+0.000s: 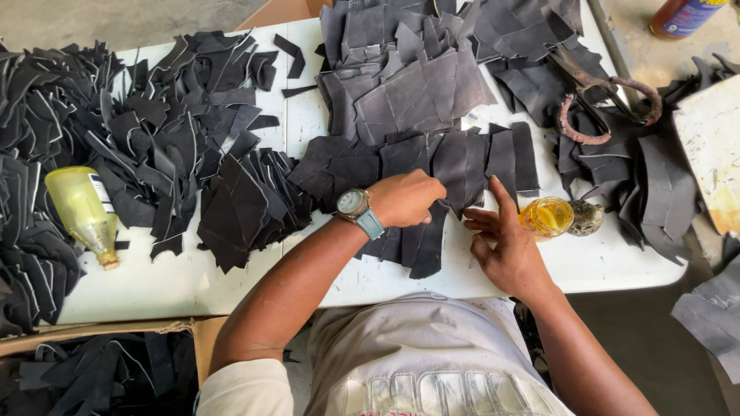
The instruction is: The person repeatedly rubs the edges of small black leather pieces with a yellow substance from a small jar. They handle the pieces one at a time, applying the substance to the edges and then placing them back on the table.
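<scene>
The black leather pieces (416, 166) are being fanned out in a row just left of the small glue jar (547, 216). They're being pinned under the closed left hand (405, 199), while the right hand (505, 243) is being held open, index finger raised. Probably best if overlaps are being kept even.

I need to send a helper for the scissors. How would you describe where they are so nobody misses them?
Start at the white table and go to its far right end, beyond the right hand. There, on a heap of black leather offcuts, lie large rusty metal scissors. Their reddish-brown looped handles are the only rusty metal among black scraps.
</scene>
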